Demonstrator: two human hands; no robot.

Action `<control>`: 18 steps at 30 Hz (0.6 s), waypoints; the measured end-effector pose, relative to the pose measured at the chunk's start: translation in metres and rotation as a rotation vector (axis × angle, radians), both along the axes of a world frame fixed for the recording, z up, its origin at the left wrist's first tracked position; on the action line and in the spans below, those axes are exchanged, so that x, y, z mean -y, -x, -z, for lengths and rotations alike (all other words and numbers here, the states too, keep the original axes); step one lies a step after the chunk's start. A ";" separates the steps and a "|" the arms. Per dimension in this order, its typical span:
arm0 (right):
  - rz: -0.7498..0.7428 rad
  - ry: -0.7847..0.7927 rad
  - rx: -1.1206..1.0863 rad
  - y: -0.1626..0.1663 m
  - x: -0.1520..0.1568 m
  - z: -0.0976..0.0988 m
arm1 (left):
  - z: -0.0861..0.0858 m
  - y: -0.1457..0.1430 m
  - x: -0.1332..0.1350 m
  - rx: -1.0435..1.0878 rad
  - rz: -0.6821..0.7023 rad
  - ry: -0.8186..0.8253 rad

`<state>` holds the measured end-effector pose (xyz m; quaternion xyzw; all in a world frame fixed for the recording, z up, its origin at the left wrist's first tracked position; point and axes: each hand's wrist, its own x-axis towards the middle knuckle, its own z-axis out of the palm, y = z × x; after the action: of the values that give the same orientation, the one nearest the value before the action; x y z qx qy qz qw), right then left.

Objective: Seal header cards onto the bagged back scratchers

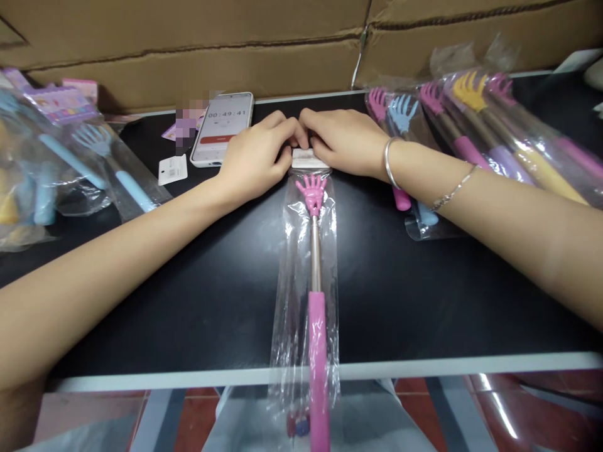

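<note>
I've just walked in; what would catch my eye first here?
Probably the central pink back scratcher in its clear sleeve, running past the near edge of the black table, with the left hand and right hand at the white card at its far end. Next comes the phone showing 00:49:41 beyond the left hand, then the bagged scratchers at the right.

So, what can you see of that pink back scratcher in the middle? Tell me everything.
The pink back scratcher has a hand-shaped head, a thin, metal-looking shaft and a long pink handle. It lies straight inside a clear, wrinkled plastic sleeve, head at the far end, handle running past the table's near edge and out of the picture. Fingers of the left hand and right hand are at the white card beyond its head, not on it.
</note>
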<state>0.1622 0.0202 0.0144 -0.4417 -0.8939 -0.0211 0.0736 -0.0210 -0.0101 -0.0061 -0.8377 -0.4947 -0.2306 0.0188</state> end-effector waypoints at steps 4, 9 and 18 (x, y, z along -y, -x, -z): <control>-0.014 0.024 0.016 0.000 0.001 -0.002 | -0.001 0.000 0.000 -0.003 0.001 0.015; -0.012 0.008 -0.003 -0.001 0.001 -0.002 | -0.002 -0.001 0.001 -0.016 -0.001 0.016; -0.012 -0.003 -0.003 -0.001 0.000 0.000 | -0.004 -0.001 0.003 -0.017 -0.006 0.014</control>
<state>0.1630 0.0204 0.0144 -0.4361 -0.8965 -0.0210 0.0758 -0.0198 -0.0129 -0.0024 -0.8382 -0.4987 -0.2200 0.0176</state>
